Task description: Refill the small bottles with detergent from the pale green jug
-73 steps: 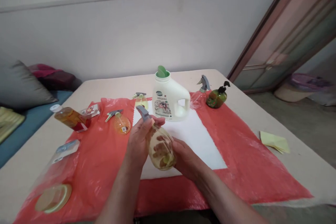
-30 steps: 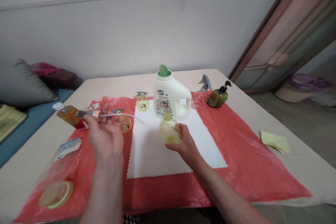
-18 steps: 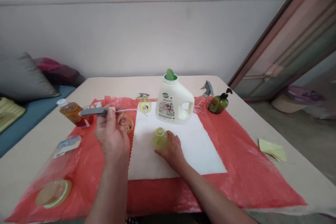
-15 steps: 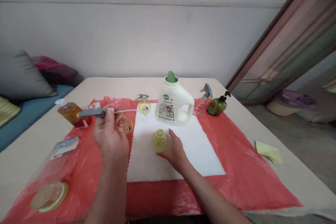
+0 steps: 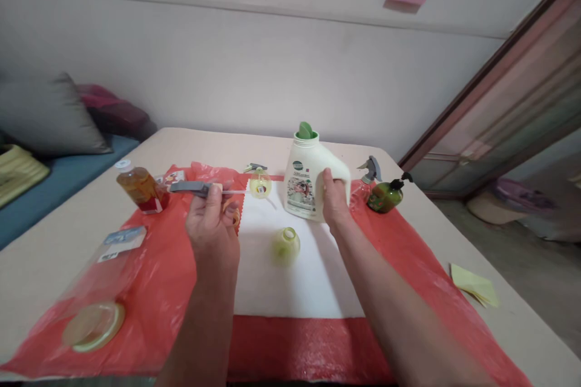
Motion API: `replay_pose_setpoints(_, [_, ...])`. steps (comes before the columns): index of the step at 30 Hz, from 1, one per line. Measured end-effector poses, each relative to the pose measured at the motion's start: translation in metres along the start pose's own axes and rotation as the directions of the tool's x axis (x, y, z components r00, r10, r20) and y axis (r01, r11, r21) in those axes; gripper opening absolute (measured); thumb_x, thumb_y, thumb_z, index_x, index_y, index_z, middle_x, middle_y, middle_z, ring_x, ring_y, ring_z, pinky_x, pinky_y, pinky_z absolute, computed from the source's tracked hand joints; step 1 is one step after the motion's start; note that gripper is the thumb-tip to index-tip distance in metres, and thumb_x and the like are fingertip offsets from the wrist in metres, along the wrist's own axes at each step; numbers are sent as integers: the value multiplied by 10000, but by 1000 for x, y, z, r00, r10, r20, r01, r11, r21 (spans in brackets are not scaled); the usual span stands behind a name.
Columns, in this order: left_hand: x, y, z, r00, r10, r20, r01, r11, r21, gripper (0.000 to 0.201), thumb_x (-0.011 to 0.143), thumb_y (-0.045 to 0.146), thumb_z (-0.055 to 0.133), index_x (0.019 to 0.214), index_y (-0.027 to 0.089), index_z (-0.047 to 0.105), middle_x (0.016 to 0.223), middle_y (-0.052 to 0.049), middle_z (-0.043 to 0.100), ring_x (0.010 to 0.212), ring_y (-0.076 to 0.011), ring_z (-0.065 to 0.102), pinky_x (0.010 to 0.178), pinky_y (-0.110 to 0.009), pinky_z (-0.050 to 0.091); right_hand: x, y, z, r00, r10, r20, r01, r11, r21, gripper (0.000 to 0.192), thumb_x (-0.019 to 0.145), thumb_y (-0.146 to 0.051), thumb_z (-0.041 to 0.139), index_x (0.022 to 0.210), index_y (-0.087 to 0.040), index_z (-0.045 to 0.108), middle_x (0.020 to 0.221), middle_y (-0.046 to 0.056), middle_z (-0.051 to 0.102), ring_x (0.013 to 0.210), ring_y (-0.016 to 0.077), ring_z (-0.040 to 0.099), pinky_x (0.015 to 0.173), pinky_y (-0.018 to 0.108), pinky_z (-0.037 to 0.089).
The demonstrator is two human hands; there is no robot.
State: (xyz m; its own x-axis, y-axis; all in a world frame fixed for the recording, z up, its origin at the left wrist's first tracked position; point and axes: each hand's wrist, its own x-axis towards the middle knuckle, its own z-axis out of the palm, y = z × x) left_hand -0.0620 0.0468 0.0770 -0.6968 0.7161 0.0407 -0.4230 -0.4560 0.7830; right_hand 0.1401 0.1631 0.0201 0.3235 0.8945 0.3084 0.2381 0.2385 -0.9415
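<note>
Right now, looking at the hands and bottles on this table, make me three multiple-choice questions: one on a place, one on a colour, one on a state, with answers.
1. Where does the small open bottle stand?
A. on the white sheet
B. on the bare table
C. on the blue cushion

2. What colour is the cap of the white jug?
A. red
B. green
C. black

3. What is the right hand doing?
A. resting flat
B. gripping the jug's handle
C. holding the small bottle

Answers: 1 A, it stands upright on the white sheet. 2 B, the cap on top is green. 3 B, its fingers wrap the handle, while the left hand holds the spray head.
</note>
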Motion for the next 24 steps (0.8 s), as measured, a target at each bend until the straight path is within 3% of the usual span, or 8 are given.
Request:
replay_pose_setpoints(6, [-4, 0, 1, 1000, 3, 0, -3, 1000, -17, 221, 817, 357, 736, 944, 178, 707, 950, -49, 683, 805, -108, 621, 662, -209, 487, -31, -63, -57, 997, -68, -28, 68, 998, -9, 560, 797, -584, 644, 1156, -154, 676, 1104, 117, 731, 1060, 272, 657, 937, 427, 502])
replay_pose_setpoints(11, [-6, -4, 2, 999, 29, -20, -27, 998, 54, 231, 805, 355, 735, 940, 171, 695, 922, -51, 686, 751, -99, 616, 633, -204, 461, -46, -96, -120, 993, -113, 29, 117, 941, -316, 582, 686, -606, 741, 1047, -149, 719, 916, 90, 743, 828, 270, 674, 708, 400, 534])
replay_pose_setpoints(13, [-7, -8, 2, 999, 38, -7, -37, 996, 76, 228, 807, 358, 730, 943, 178, 691, 918, -49, 690, 726, -96, 614, 622, -205, 451, -47, -97, -141, 987, -129, 91, 157, 859, -488, 679, 611, -720, 732, 1010, -171, 729, 767, 67, 718, 682, 270, 646, 602, 404, 515])
replay_pose_setpoints(16, [-9, -14, 3, 999, 46, 5, -46, 995, 84, 214, 803, 353, 728, 933, 189, 684, 920, -45, 693, 729, -99, 616, 628, -209, 449, -49, -91, -165, 953, -233, 192, 299, 636, -712, 881, 583, -878, 619, 1120, -186, 713, 615, 47, 648, 585, 288, 604, 567, 441, 501])
replay_pose_setpoints(18, [-10, -18, 3, 999, 47, 4, -48, 994, 94, 201, 798, 352, 728, 910, 192, 679, 919, -45, 696, 740, -103, 615, 638, -211, 452, -50, -84, -174, 898, -321, 301, 430, 490, -758, 971, 656, -905, 524, 1304, -189, 627, 733, 81, 698, 668, 321, 645, 647, 483, 531])
replay_pose_setpoints(20, [-10, -21, 3, 999, 45, 3, -45, 992, 117, 195, 796, 359, 726, 885, 192, 677, 909, -46, 695, 741, -106, 607, 639, -213, 453, -50, -76, -179, 826, -391, 406, 549, 397, -736, 979, 740, -886, 443, 1441, -205, 504, 1008, 130, 736, 869, 359, 687, 809, 534, 541])
replay_pose_setpoints(22, [-10, -24, 3, 999, 42, 6, -43, 990, 134, 195, 797, 366, 723, 871, 192, 677, 897, -46, 692, 732, -107, 596, 634, -215, 451, -50, -69, -180, 765, -441, 469, 627, 344, -699, 939, 800, -852, 396, 1496, -222, 428, 1226, 140, 690, 1057, 374, 663, 992, 575, 473])
replay_pose_setpoints(24, [-10, -26, 3, 999, 43, 15, -45, 990, 137, 191, 800, 365, 719, 867, 191, 678, 895, -47, 692, 727, -108, 589, 629, -217, 448, -49, -63, -180, 727, -480, 491, 665, 316, -676, 903, 829, -815, 410, 1511, -223, 403, 1268, 133, 677, 1101, 363, 653, 1085, 586, 401])
